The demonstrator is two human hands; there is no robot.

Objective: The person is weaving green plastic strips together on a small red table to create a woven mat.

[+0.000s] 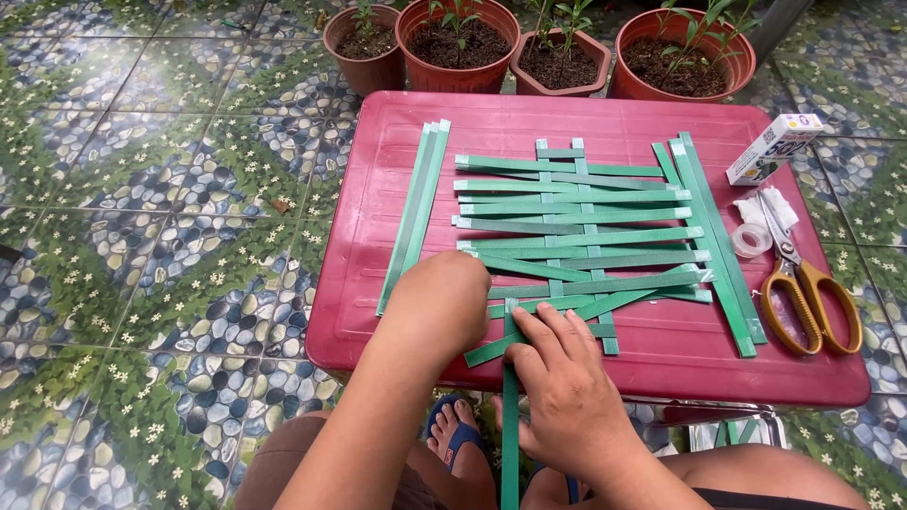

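While both hands are pressing down on the green strip weave [581, 236], a person is working at a red table [397, 312].

The right hand [567, 397] is pinching a long vertical green strip [510, 444] with closed fingers at the weave's near edge; the left hand [444, 302], just beside it, is lying curled on the strip ends, its grasp hidden. Beyond the fingers the weave is spreading across the table. Farther right, loose strips [727, 255], orange-handled scissors [803, 293], a tape roll [751, 240] and a small box [773, 148] are lying; potted plants [557, 57] are standing past the far edge.
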